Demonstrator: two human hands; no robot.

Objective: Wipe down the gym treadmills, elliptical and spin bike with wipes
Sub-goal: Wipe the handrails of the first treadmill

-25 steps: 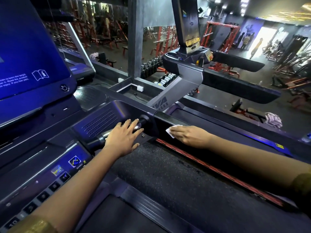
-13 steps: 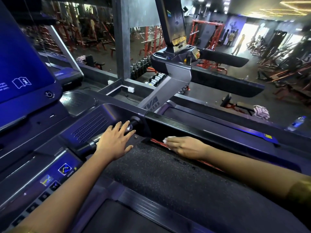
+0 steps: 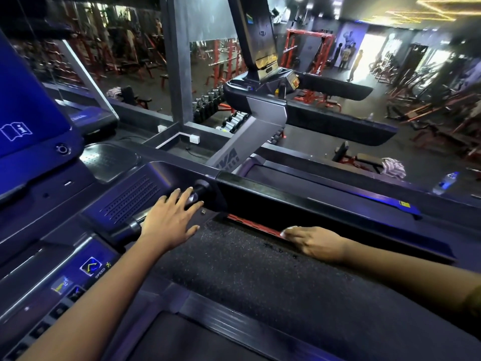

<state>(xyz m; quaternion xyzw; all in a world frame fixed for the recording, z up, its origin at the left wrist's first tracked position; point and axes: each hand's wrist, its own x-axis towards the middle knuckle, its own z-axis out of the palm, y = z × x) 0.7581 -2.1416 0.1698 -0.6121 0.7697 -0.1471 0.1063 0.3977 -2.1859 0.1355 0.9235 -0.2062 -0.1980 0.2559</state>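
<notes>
White wipe (image 3: 286, 228) peeks from under my right hand (image 3: 316, 243), fingers together, pressed on the red strip (image 3: 250, 225) right of centre; that narrow slot may snag it. Left hand (image 3: 169, 220) rests spread on the handlebar (image 3: 127, 229).

The glossy blue console screen (image 3: 26, 95) carried a white open-book icon (image 3: 16, 130). The dark plastic speaker grille (image 3: 130, 196) showed a regular dot pattern of perforations. The black foam handrail pad (image 3: 234, 259) was flecked with pale speckles. Along its far edge ran a narrow red strip (image 3: 252, 225) with a darker repeating mark. A small white wipe (image 3: 285, 231) showed at the strip's end. The neighbouring grey metal upright (image 3: 265, 118) bore pale lettering. The background steel racks (image 3: 307, 48) were red, and the thin ceiling light lines (image 3: 421, 13) glowed yellow. A crumpled cloth (image 3: 394, 168) was white with grey stripes.
</notes>
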